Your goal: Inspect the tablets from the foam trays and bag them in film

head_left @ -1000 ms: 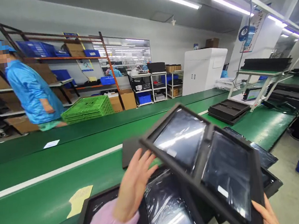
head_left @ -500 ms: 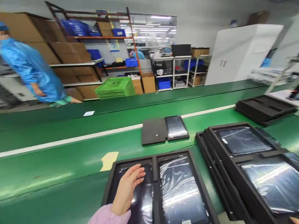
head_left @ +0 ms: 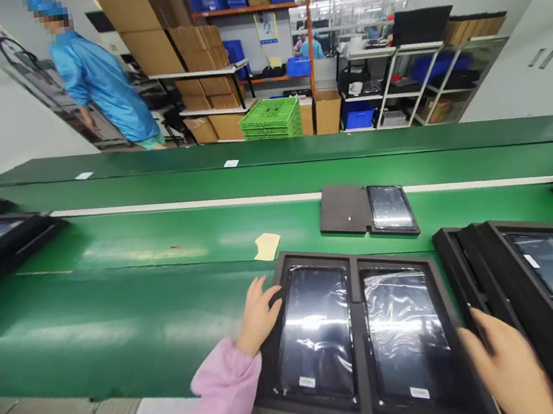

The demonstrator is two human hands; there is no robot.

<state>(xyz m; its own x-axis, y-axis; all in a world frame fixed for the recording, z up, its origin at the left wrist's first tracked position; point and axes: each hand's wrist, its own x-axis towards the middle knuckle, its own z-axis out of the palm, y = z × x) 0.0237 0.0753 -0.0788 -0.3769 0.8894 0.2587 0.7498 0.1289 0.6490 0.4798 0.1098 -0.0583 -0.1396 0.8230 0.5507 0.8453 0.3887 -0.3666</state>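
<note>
A black foam tray (head_left: 362, 357) lies in front of me with two film-wrapped, tablet-like panels, the left panel (head_left: 317, 336) and the right panel (head_left: 407, 332), side by side in its compartments. Each panel has a small white label near its lower end. My left hand (head_left: 258, 316) is at the tray's left rim, fingers apart, with nothing visible in it. By the right rim is my right hand (head_left: 509, 356), blurred, its thumb near the edge; whether it grips the tray I cannot tell. The tray's near end reaches past the bench's front edge.
Stacked foam trays (head_left: 507, 259) with wrapped panels stand close on the right. More trays (head_left: 18, 238) are at far left. A smaller foam piece (head_left: 342, 209) with a panel (head_left: 391, 206) and yellow paper (head_left: 267, 246) lie on the green bench (head_left: 119, 320). A person (head_left: 103, 87) in blue stands beyond.
My view has turned left. My left hand has moved from above the left panel to the tray's left rim. My right hand has come from the right-hand stack to the tray's right side.
</note>
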